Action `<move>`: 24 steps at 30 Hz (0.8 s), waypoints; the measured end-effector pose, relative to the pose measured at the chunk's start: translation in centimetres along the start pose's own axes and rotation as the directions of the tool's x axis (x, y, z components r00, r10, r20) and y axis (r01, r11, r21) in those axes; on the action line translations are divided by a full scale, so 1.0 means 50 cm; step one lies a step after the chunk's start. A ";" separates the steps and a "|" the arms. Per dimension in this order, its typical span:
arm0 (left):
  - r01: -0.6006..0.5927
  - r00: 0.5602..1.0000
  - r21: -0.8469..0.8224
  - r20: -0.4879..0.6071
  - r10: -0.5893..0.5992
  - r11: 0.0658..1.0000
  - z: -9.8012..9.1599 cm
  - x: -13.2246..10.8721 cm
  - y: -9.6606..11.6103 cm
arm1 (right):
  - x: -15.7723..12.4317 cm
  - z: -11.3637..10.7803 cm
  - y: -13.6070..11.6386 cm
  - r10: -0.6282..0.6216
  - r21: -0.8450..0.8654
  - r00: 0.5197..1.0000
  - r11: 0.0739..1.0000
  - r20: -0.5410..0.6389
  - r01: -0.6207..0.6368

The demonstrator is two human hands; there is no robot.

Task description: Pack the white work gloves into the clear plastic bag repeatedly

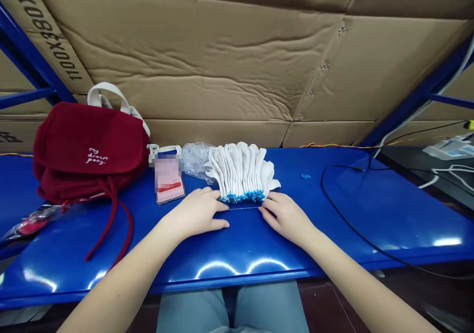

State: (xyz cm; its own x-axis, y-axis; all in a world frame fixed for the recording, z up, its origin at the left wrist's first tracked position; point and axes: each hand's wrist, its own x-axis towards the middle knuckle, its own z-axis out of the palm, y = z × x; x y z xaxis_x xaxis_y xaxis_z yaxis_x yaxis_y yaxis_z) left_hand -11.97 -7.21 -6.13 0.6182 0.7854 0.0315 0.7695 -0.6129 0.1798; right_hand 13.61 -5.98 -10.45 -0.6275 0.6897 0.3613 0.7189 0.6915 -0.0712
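A row of white knitted gloves (242, 167) with blue cuff edges stands packed together on the blue table, cuffs toward me. At the row's left end, my left hand (200, 212) rests with its fingers against the cuffs and its thumb stretched out apart. My right hand (285, 215) touches the right end near the cuffs, its fingers bent and the thumb a little away from them. A thin pale line, like a thread (244, 208), runs across the tabletop between my fingertips. Whether either hand grips it I cannot make out.
Left of the gloves lie crumpled clear plastic (196, 159) and a phone (169, 182), partly blurred. A red backpack (92, 148) stands farther left, its cords trailing over the table (229, 249). A black cable (344, 217) curves along the right. Cardboard (207, 66) walls the back.
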 end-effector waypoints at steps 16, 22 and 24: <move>0.051 0.762 -0.994 -0.022 -0.647 0.094 0.056 0.074 -0.053 | 0.107 -0.031 -0.015 -0.151 -0.047 0.971 0.988 -0.186 0.145; 0.217 0.713 -0.975 0.195 -0.673 -0.053 0.017 0.084 -0.039 | 0.184 -0.015 -0.094 -0.286 -0.035 0.935 0.958 -0.209 0.285; 0.220 0.699 -0.974 0.198 -0.687 -0.057 0.014 0.087 -0.040 | 0.200 -0.006 -0.111 -0.333 -0.014 0.916 0.941 -0.225 0.339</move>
State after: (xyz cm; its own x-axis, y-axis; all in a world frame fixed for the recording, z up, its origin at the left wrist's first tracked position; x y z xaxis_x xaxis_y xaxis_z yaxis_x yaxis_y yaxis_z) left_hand -10.71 -2.61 -7.06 -0.0644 0.9529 -0.2964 -0.0642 0.2925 0.9541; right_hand 3.45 -2.99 -6.17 -0.7469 0.3530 0.5635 0.4681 0.8810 0.0685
